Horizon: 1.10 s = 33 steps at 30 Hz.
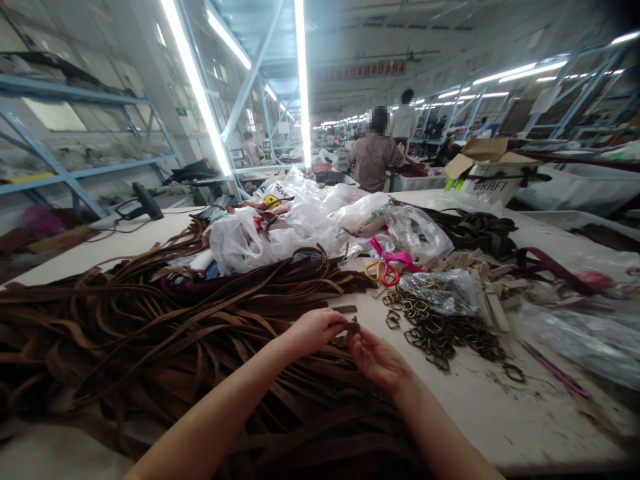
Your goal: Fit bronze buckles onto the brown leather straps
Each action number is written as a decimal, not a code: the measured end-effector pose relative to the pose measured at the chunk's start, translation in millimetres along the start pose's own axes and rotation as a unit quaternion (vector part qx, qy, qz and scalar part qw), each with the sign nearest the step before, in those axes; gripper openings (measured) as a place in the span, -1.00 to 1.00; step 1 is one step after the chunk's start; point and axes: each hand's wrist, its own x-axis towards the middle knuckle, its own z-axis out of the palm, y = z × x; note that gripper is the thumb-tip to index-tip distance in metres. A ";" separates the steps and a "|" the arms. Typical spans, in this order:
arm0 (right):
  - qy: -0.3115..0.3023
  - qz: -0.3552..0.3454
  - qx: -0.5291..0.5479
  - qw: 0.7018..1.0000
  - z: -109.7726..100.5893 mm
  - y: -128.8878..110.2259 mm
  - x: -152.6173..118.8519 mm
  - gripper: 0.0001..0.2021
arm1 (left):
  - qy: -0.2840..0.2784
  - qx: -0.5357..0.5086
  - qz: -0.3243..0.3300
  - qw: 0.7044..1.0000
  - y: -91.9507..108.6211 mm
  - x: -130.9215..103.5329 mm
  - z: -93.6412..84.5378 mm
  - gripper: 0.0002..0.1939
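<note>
Two narrow grips, one small brown piece, and a slip is our worry!
Here we are over the bench [465, 413]: our left hand [314, 331] pinches the small brown piece [353, 327], our right hand [376, 357] closes on it too, fingertips nearly meeting. So little shows between them that we can't tell how firmly it's seated. One loose pinch could drop it among the brown straps [125, 333] below, dark on dark, or a tangled strap could tug our wrists; a sweep right might scatter the loose buckles [425, 330].
</note>
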 end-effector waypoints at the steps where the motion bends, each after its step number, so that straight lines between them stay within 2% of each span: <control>1: -0.002 -0.005 -0.007 1.000 0.3 1.4 2.3 -0.93 | 0.022 0.001 -0.003 1.000 1.6 -0.6 2.0 -0.75; 3: 0.000 -0.028 -0.027 0.999 2.3 5.3 7.6 -0.95 | 0.060 -0.028 -0.025 0.997 3.3 -1.7 8.7 -0.70; 6: 0.025 -0.107 -0.080 0.991 6.8 12.8 15.1 -0.93 | 0.088 -0.096 -0.054 0.990 1.9 -2.8 21.3 -0.64; 8: 0.037 -0.167 -0.148 0.974 9.8 17.1 18.7 -0.90 | 0.099 -0.113 -0.064 0.987 -0.7 -3.5 27.6 -0.63; 10: 0.044 -0.198 -0.226 0.953 12.6 18.7 20.1 -0.85 | 0.111 -0.108 -0.076 0.985 -4.1 -4.5 29.6 -0.63; 13: 0.051 -0.204 -0.267 0.940 16.2 14.7 18.1 -0.80 | 0.113 -0.081 -0.073 0.988 -10.3 -7.3 23.8 -0.62; 18: 0.040 -0.199 -0.230 0.952 16.0 8.1 13.8 -0.78 | 0.099 -0.070 -0.061 0.991 -19.5 -12.2 8.5 -0.60; 21: 0.043 -0.173 -0.239 0.955 13.8 12.4 16.2 -0.80 | 0.100 -0.075 -0.042 0.991 -19.8 -12.3 6.8 -0.60; 25: 0.048 -0.180 -0.258 0.948 11.1 18.1 21.6 -0.78 | 0.081 -0.076 -0.021 0.994 -16.0 -9.6 7.7 -0.70; 29: 0.060 -0.208 -0.269 0.939 9.6 20.0 28.1 -0.75 | 0.131 -0.083 -0.010 0.988 -9.2 -6.9 9.2 -0.89; 33: 0.086 -0.250 -0.278 0.923 14.4 21.6 35.1 -0.73 | 0.164 -0.125 -0.005 0.979 -4.8 -5.0 11.7 -0.85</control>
